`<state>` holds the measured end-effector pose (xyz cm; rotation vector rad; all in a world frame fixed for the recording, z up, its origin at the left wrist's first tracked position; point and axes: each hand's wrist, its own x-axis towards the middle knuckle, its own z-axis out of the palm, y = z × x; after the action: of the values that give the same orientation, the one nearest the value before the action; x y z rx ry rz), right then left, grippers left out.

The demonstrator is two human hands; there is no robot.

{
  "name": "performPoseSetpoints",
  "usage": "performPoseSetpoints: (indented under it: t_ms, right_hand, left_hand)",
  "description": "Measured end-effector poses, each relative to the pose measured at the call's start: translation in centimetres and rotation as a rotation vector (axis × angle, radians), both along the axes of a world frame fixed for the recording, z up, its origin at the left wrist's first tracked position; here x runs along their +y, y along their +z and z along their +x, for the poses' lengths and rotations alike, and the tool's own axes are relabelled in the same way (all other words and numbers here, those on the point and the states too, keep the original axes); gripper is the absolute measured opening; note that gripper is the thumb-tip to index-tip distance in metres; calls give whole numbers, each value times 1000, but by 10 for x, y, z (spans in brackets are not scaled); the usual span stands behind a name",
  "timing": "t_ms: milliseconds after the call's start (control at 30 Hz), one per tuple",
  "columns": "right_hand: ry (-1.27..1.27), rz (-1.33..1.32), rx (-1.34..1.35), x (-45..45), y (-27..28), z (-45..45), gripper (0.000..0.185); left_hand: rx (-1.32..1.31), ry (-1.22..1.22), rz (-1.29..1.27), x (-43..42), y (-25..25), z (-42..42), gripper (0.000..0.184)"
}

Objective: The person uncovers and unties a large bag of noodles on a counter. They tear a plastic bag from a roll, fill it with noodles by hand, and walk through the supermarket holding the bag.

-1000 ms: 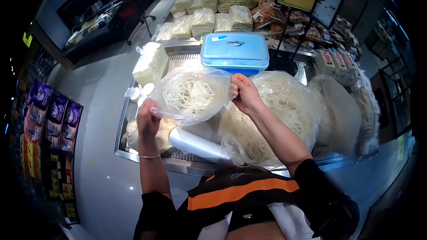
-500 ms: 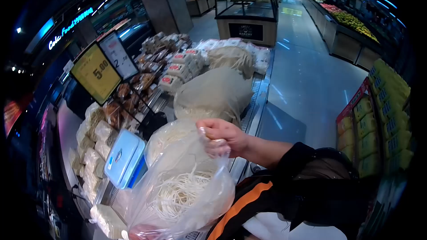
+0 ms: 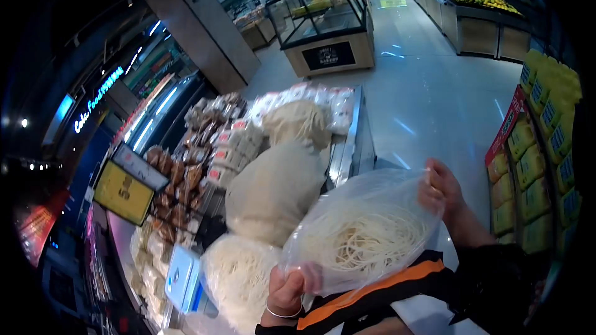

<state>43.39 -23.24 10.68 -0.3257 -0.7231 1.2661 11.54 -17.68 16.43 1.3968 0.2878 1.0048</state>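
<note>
A clear plastic bag of thin white noodles [image 3: 366, 236] is stretched between my two hands. My right hand [image 3: 439, 192] is closed on the bag's upper right edge. At its lower left, my left hand [image 3: 288, 288], with a bracelet at the wrist, pinches the plastic; some of its fingers show through the film. Just left of the held bag lies a heap of white noodles [image 3: 239, 276] in clear plastic. Beside that heap stands a blue-lidded plastic box [image 3: 182, 278]. Behind them sits a large beige cloth-like covered mound [image 3: 273, 192].
White packets with red labels [image 3: 230, 155] and brown packaged goods [image 3: 183, 180] fill the counter's left side. A yellow price sign [image 3: 123, 192] stands over them. The counter's metal edge [image 3: 354, 142] borders the aisle. Yellow packages [image 3: 524, 167] are stacked at right.
The noodle bag has moved right and up, off the counter and over my body. My left hand has come into clear view holding its lower edge. My head view has turned.
</note>
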Motion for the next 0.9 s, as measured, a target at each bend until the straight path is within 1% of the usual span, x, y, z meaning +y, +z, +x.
performPoseSetpoints:
  t_ms: [33,100,133,167,200,267,300,367,433,467,533,567,600,667,700,733,767,800,833,900]
  right_hand:
    - [-18,5,6,-6,-6,31,12]
    - [-225,-77,-13,-26,-22,82,11]
    - [-242,-115,9,-34,-27,103,11]
    - [-309,-176,-36,-41,-33,120,11]
    - [-367,-241,-89,-46,-36,140,10]
    - [-356,-290,-21,-42,-60,168,9]
    - [-336,-330,51,-34,-65,180,10]
    - [-307,-352,66,-14,-80,208,12]
    - [-296,-391,61,13,-91,229,12]
    - [-326,-443,71,28,-96,242,12]
    - [-361,-494,62,61,-104,278,13]
    - [-355,-512,83,75,-107,296,14]
    - [-357,-529,102,88,-110,314,16]
    - [-418,-520,30,125,-110,351,17]
    - [-406,-574,0,143,-107,366,17]
    - [-385,-646,-29,156,-102,378,17]
    - [-360,-641,-93,174,-97,395,17]
    - [-356,-627,-56,193,-90,412,15]
    - [-384,-637,-53,216,-76,431,13]
    - [-408,-645,-52,252,-53,463,12]
  left_hand:
    - [16,-81,-77,15,-4,33,42]
    - [18,-99,-258,45,-15,95,42]
    - [40,-108,-368,57,-21,122,42]
    - [68,-126,-405,70,-32,144,42]
    - [163,-128,-407,84,-44,168,42]
    - [285,-87,-370,103,-66,214,42]
    - [326,-84,-400,116,-80,231,41]
    - [440,-69,-425,141,-107,264,41]
    - [583,-79,-437,169,-119,293,39]
    - [577,-68,-453,185,-122,313,39]
    - [667,-196,-365,227,-130,355,38]
    - [644,-269,-336,251,-141,373,37]
    - [632,-282,-338,271,-149,390,37]
    - [710,-229,-18,323,-155,440,34]
    - [645,-201,65,347,-172,463,32]
    - [516,-193,107,369,-170,489,35]
    - [429,-200,114,392,-172,512,36]
    - [339,-200,125,416,-174,539,37]
    - [305,-192,125,436,-173,563,37]
    - [154,-533,-418,472,-169,597,39]
